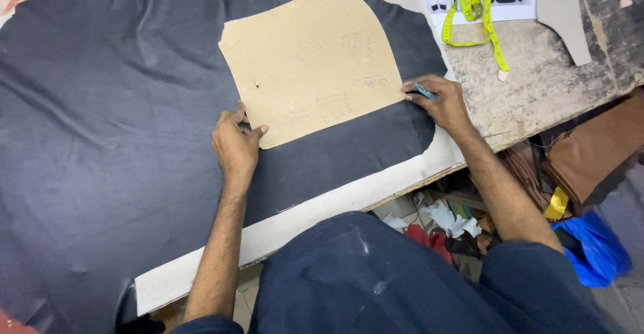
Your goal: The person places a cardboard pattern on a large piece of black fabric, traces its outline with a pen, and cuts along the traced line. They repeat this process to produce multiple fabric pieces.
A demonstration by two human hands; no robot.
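A tan cardboard pattern piece (312, 59) lies flat on a large dark navy leather hide (100, 139) spread over the worktable. My left hand (235, 143) presses on the pattern's lower left corner with its fingers spread. At the pattern's right corner, my right hand (439, 99) grips a small blue marking pen (424, 92), whose tip touches the pattern's edge.
A yellow measuring tape (469, 2) lies at the back right on a printed sheet. A grey curved pattern piece (563, 12) sits beside it. The white table edge (376, 190) runs diagonally near me. Brown leather, a blue bag (597, 250) and scraps lie below on the right.
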